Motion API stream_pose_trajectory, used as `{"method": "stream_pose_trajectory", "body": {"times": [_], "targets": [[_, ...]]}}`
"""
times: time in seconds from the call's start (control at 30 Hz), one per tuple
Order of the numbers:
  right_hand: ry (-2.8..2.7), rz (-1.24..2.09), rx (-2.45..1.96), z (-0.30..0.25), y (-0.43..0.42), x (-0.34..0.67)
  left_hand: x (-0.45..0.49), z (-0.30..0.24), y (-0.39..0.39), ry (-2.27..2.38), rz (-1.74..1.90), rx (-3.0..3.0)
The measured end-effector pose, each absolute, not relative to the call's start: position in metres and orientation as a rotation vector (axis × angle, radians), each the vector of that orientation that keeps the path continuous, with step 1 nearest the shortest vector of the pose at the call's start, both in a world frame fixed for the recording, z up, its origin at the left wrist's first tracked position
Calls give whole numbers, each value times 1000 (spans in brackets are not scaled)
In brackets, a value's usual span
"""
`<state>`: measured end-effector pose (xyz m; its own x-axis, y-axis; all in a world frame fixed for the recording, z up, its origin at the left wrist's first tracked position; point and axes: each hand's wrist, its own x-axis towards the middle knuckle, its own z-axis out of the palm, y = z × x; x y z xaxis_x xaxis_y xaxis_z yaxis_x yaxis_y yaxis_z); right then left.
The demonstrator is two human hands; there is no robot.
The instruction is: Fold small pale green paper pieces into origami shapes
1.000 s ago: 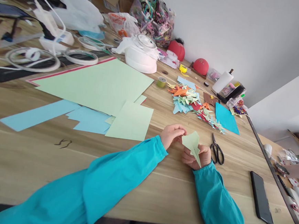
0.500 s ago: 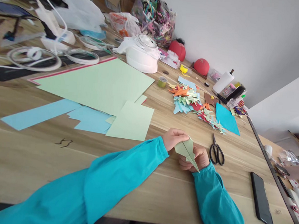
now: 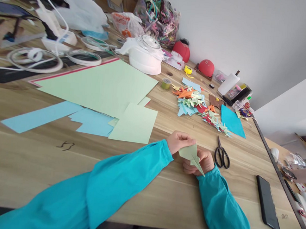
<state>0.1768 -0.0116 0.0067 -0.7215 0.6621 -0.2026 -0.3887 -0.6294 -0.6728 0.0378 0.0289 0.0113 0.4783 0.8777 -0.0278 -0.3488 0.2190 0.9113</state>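
Between my hands is a piece of folded pale green paper (image 3: 189,152), with a narrow point slanting down to the right. My left hand (image 3: 179,142) pinches its upper edge, thumb on top. My right hand (image 3: 204,161) grips it from the right and beneath, some of its fingers hidden behind the paper. Just right of that hand lies a pair of black-handled scissors (image 3: 222,155). Farther back sits a pile of small folded paper shapes (image 3: 193,101) in orange, green, blue and red.
Large green sheets (image 3: 97,85) and a smaller green sheet (image 3: 136,123) lie left, over blue paper strips (image 3: 41,116). A phone (image 3: 268,203) rests near the right edge. A spool (image 3: 166,83), a white bag-wrapped container (image 3: 145,57) and a teal sheet (image 3: 232,121) stand or lie farther back.
The paper's upper part has changed from showing a central crease to a flatter, smooth face. My left thumb has shifted slightly right along its top edge. My right hand has barely moved.
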Motion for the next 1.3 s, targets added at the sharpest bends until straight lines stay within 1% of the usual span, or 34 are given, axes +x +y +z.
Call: {"method": "stream_pose_trajectory", "body": {"times": [0.27,0.43,0.6,0.8,1.0,1.13,1.3], "targets": [[-813,2305,-526,9,-12,176,37,13,29,520,918,902],[-789,2220,-532,12,-13,176,37,14,30,564,976,833],[-741,1951,-620,15,-15,175,37,13,34,578,1051,685],[-675,1426,-822,17,-12,170,40,13,34,638,1060,645],[-913,975,-1070,9,-9,166,43,8,31,599,999,777],[-1005,887,-1143,2,-9,170,43,6,32,629,1036,840],[-975,861,-1089,4,-9,176,42,9,38,613,1029,774]]}}
